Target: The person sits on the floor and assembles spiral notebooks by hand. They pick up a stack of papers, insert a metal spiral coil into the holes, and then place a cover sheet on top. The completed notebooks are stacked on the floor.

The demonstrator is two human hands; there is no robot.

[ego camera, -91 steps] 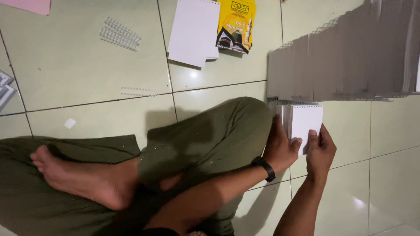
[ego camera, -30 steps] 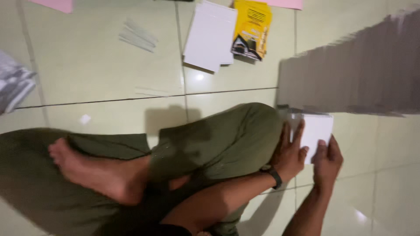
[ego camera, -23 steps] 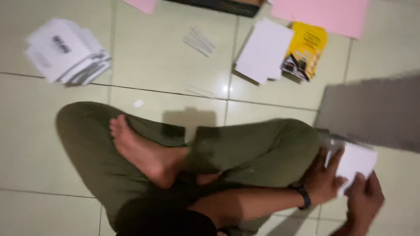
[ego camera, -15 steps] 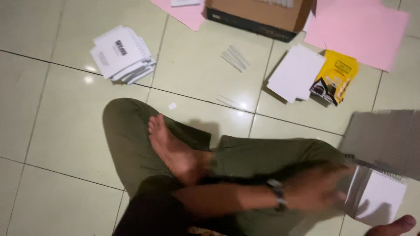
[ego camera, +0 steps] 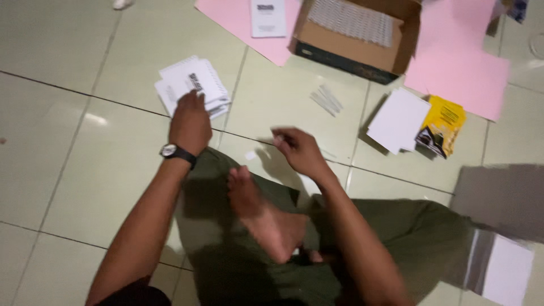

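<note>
Left hand (ego camera: 190,123) lies flat, fingers open, on the fanned paper booklets (ego camera: 192,86), upper left; right hand (ego camera: 298,151) hovers mid-frame, fingers loosely curled, empty. Cardboard box (ego camera: 357,35) above, glossy tiles (ego camera: 68,136) around.

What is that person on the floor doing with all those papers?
A person sits cross-legged on a tiled floor. Their left hand, the one with the watch, reaches onto a stack of small white spiral-bound booklets. Their right hand hovers over the tiles, pinching something too small to make out. Around them lie pink paper sheets, an open cardboard box, a white paper stack and a yellow packet.
</note>
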